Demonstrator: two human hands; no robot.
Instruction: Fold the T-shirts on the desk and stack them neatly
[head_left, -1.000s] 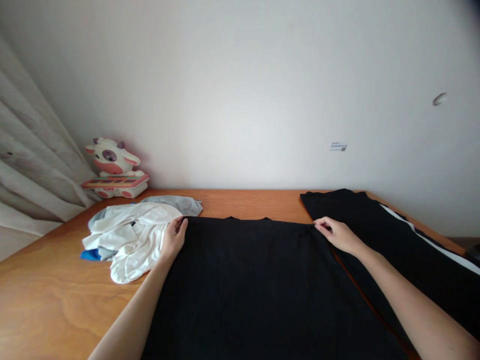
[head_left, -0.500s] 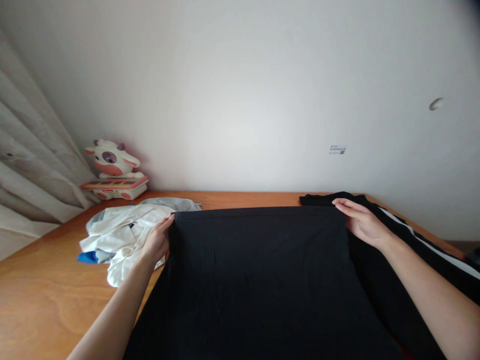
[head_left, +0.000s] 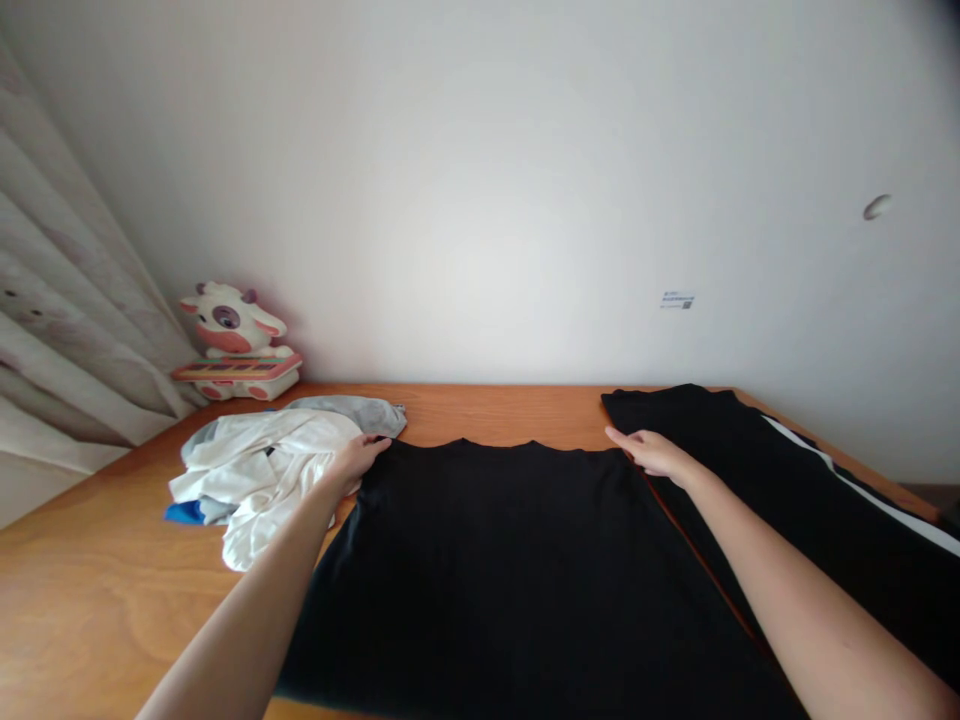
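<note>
A black cloth garment [head_left: 502, 570] spreads over the wooden table in front of me, its far edge slightly wavy. My left hand [head_left: 358, 462] pinches the far left corner of it, close beside the pile of white clothes. At the far right corner, my right hand [head_left: 651, 452] grips the same edge, fingers closed on the fabric. The garment's kind cannot be made out, and its near end runs out of the bottom of the view.
A pile of white clothes [head_left: 289, 450] with grey and blue pieces lies left. Black clothing with a white stripe [head_left: 795, 510] lies right. A cow-shaped toy keyboard [head_left: 238, 345] stands at the back left, near a curtain [head_left: 60, 300]. The wall [head_left: 480, 200] rises behind the table [head_left: 90, 600].
Both hands have come down and closer together with the black garment's far edge. The edge was held up taut and straight; now it lies lower, with small waves.
</note>
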